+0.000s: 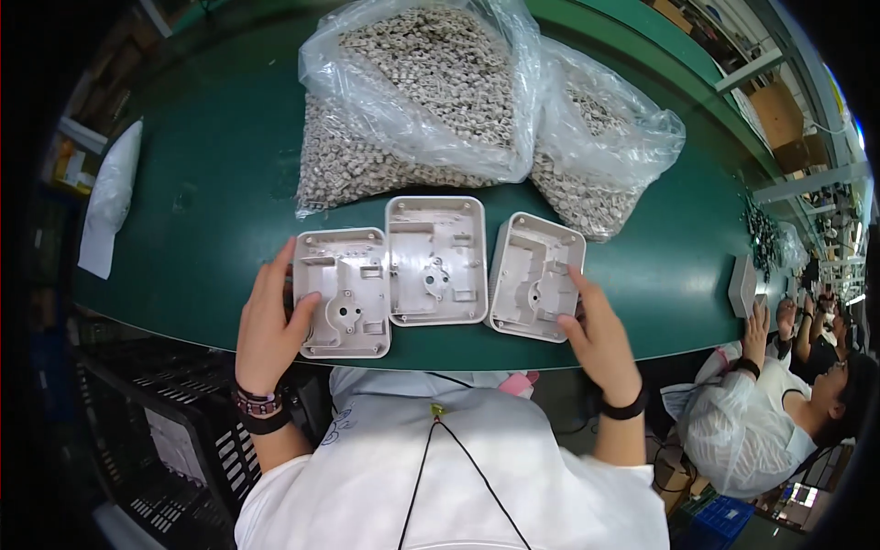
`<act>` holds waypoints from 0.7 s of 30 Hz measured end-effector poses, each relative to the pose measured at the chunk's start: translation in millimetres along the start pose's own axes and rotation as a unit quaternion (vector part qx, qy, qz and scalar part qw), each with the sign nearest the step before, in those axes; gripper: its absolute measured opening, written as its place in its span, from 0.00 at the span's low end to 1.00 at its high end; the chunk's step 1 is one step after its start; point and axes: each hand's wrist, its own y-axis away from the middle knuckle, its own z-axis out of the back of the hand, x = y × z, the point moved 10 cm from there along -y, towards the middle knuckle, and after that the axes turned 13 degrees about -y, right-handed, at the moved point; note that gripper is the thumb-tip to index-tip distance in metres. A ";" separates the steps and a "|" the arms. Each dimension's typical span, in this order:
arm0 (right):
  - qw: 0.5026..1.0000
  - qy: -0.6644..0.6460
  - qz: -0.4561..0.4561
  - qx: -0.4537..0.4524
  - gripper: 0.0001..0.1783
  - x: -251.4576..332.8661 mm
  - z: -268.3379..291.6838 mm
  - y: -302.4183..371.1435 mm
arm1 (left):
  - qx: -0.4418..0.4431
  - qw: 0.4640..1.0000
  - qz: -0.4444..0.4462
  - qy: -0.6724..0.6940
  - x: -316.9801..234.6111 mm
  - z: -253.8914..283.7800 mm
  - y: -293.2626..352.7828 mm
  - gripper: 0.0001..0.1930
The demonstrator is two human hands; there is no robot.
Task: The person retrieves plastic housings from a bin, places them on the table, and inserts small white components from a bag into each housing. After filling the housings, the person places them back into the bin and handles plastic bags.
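Observation:
Three pale grey plastic housings, open side up, stand in a row near the table's front edge. My left hand (271, 323) grips the left housing (371, 316) by its left wall, thumb over the rim and fingers along the outside. The middle housing (412, 293) sits slightly farther back, beside the left one, with no hand on it. At the right, my right hand (600, 341) holds the right housing (513, 298) by its right side, thumb and forefinger at the rim. That housing is turned a little and apart from the middle one. Screw posts and ribs show inside each.
Behind the housings lie a large clear bag (412, 101) and a smaller bag (596, 147), both full of small whitish parts. A white packet (112, 197) lies far left on the green table (211, 156). Black crates (174, 431) stand below left. A co-worker (752, 422) sits at right.

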 end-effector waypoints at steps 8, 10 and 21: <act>0.997 -0.005 0.034 -0.062 0.30 -4.2 3.4 -12.7 | 0.062 0.994 0.022 0.082 2.7 -16.3 -16.4 0.26; 0.998 -0.031 0.006 -0.058 0.32 -5.6 6.0 -11.5 | 0.088 0.991 0.040 0.097 13.0 -17.1 -11.8 0.25; 0.988 -0.050 -0.141 0.037 0.38 -38.7 46.2 28.8 | 0.356 0.874 0.094 0.316 -36.5 -62.6 -11.9 0.28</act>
